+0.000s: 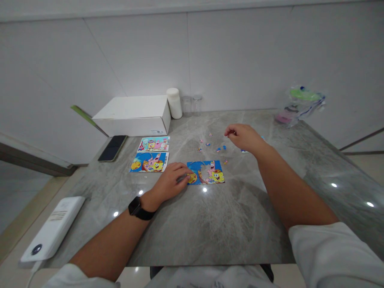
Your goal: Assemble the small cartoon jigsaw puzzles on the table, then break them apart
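From where I stood, the puzzle [213, 175] lay flat on the worktop [228, 224], a gap in its middle. The left hand [171, 182] touched its left end, fingers loosely open. Beyond its right end hovered the right hand [244, 138], fingers drawn narrow; I couldn't tell whether they pinched anything. Small pieces [219, 150] lay scattered just beyond the puzzle. It looked light, thin and fairly stiff, liable to slide or come apart: best steadied flat by its border, pieces pinched by their edges.
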Demonstrator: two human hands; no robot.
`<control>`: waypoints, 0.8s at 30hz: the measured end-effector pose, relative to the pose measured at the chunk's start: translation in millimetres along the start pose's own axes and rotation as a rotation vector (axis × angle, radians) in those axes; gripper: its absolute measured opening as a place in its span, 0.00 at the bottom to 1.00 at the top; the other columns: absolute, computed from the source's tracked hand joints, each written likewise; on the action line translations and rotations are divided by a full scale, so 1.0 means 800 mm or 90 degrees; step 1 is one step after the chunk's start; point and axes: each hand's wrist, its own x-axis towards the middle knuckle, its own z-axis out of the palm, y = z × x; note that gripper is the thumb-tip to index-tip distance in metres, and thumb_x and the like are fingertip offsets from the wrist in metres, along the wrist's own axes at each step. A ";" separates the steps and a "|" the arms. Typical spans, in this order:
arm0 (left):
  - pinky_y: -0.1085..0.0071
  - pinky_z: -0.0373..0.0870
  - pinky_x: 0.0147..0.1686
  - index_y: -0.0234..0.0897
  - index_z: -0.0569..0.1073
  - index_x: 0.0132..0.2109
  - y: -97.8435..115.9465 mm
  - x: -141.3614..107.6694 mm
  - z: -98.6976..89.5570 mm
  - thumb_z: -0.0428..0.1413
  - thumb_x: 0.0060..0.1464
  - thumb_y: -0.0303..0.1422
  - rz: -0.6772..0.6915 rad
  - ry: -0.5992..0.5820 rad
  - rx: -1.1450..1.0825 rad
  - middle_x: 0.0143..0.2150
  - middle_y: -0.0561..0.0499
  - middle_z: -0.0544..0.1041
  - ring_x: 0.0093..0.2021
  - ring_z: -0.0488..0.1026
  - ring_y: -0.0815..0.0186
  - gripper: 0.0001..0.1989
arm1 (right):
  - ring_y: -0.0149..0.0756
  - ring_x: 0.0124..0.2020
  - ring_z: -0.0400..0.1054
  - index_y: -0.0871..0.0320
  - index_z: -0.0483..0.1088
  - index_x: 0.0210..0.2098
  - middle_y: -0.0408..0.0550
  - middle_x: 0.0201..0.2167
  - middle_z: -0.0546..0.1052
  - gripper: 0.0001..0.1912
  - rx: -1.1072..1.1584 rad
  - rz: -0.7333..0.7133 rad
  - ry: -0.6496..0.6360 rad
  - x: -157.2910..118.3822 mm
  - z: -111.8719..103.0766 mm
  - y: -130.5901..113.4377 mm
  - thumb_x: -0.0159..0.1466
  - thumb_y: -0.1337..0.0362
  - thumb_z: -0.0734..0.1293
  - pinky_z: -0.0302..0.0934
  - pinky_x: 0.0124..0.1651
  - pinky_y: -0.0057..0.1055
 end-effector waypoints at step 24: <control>0.58 0.73 0.54 0.42 0.81 0.53 -0.006 -0.002 0.004 0.55 0.70 0.36 -0.007 -0.003 -0.012 0.50 0.44 0.80 0.51 0.77 0.58 0.12 | 0.41 0.48 0.75 0.54 0.82 0.53 0.53 0.48 0.83 0.16 -0.091 -0.051 -0.155 0.020 0.090 0.030 0.67 0.64 0.70 0.64 0.51 0.31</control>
